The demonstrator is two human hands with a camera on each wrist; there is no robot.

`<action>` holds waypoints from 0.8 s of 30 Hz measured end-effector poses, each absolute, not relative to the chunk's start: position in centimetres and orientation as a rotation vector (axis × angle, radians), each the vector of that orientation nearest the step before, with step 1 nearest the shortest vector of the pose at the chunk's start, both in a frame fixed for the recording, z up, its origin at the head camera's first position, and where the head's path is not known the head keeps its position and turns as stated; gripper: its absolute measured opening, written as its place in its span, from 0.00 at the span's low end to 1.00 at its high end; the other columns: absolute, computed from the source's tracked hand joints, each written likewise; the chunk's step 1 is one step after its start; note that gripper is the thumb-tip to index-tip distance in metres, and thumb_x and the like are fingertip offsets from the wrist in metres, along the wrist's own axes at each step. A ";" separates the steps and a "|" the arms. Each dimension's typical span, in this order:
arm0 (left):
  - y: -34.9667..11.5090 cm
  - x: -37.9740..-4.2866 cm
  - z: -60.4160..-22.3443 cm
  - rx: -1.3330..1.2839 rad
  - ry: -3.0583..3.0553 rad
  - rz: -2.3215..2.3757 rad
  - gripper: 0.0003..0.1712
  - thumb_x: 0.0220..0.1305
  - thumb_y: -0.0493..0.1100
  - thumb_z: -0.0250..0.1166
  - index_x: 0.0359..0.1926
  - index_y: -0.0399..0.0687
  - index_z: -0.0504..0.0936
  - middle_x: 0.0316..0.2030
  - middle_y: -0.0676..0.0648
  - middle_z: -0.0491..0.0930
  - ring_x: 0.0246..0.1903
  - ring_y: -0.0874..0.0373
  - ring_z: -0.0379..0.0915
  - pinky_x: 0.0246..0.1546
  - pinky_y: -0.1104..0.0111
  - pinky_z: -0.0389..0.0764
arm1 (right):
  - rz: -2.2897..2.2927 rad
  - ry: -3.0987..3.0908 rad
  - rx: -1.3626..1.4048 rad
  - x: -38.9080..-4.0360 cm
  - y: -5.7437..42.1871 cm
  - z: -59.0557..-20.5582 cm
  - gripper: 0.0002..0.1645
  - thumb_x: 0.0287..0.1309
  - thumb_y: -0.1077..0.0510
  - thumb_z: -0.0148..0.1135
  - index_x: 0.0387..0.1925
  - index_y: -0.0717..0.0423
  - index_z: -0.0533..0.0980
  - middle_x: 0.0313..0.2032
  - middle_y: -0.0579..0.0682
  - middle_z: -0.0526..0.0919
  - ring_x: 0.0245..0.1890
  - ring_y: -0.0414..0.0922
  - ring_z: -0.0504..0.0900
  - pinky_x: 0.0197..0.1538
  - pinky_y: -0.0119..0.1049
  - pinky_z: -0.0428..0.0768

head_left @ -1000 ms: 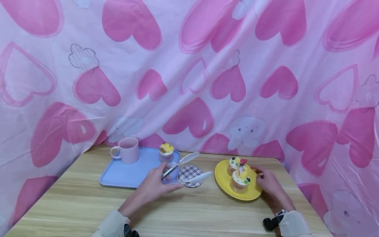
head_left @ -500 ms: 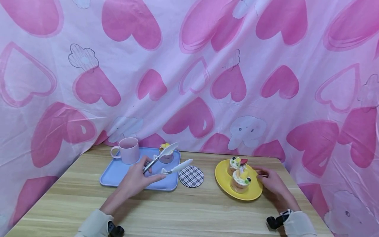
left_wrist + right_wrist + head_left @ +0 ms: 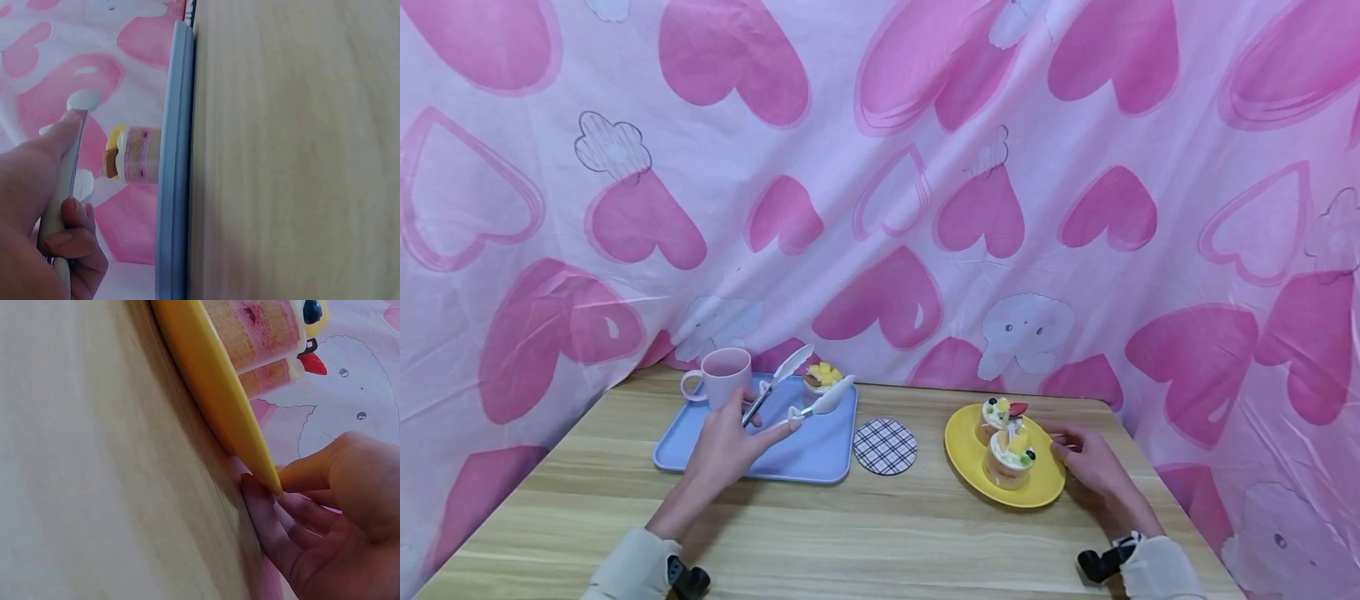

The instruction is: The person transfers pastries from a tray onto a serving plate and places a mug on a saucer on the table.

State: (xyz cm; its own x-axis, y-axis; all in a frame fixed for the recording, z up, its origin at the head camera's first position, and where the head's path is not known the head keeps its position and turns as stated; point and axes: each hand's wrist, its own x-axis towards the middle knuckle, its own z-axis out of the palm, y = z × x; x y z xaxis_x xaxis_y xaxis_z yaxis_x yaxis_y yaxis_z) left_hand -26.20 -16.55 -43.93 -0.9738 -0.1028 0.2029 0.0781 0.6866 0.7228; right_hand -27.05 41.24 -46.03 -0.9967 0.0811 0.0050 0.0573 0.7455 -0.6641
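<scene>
In the head view my left hand [image 3: 722, 446] holds a pair of tongs [image 3: 792, 364], spread apart, over the blue tray [image 3: 823, 446]. The tongs point toward a dessert cup [image 3: 822, 377] topped with yellow fruit, which stands on the tray. In the left wrist view the thumb lies along one arm of the tongs [image 3: 75, 150] and fingers curl round them. My right hand [image 3: 1092, 462] pinches the right rim of a yellow plate [image 3: 958, 454]; in the right wrist view the thumb is above the rim and fingers below. Two cream-topped dessert cups [image 3: 1007, 467] sit on the plate.
A pink mug [image 3: 722, 375] stands at the tray's back left, partly behind my left hand. Between tray and plate lies a round checked coaster [image 3: 885, 447]. A pink heart-patterned cloth [image 3: 880, 308] hangs behind the wooden table [image 3: 880, 533].
My left hand has moved left with the tongs, from over the coaster to over the tray. The right hand stays at the plate's rim, and the plate has hardly moved.
</scene>
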 end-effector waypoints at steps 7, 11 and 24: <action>-16.6 -26.4 -44.4 0.074 -2.666 -1.141 0.55 0.51 0.79 0.78 0.63 0.45 0.70 0.36 0.44 0.78 0.33 0.52 0.74 0.28 0.66 0.74 | 1.090 -2.901 -0.146 -27.0 41.3 -46.3 0.24 0.78 0.63 0.58 0.70 0.64 0.76 0.56 0.64 0.84 0.53 0.54 0.81 0.50 0.37 0.81; -16.7 -26.5 -44.7 0.083 -2.688 -1.144 0.54 0.52 0.77 0.78 0.61 0.45 0.69 0.36 0.43 0.76 0.32 0.52 0.74 0.27 0.66 0.74 | 1.107 -2.895 -0.161 -26.8 41.3 -46.4 0.24 0.79 0.63 0.58 0.71 0.64 0.76 0.55 0.63 0.84 0.52 0.53 0.82 0.47 0.34 0.81; -16.5 -27.2 -45.0 0.053 -2.746 -1.136 0.47 0.54 0.75 0.79 0.54 0.46 0.70 0.30 0.46 0.73 0.28 0.53 0.73 0.26 0.64 0.70 | 1.050 -2.918 -0.150 -27.0 41.4 -46.4 0.25 0.77 0.62 0.60 0.71 0.64 0.75 0.59 0.66 0.82 0.56 0.59 0.80 0.58 0.50 0.85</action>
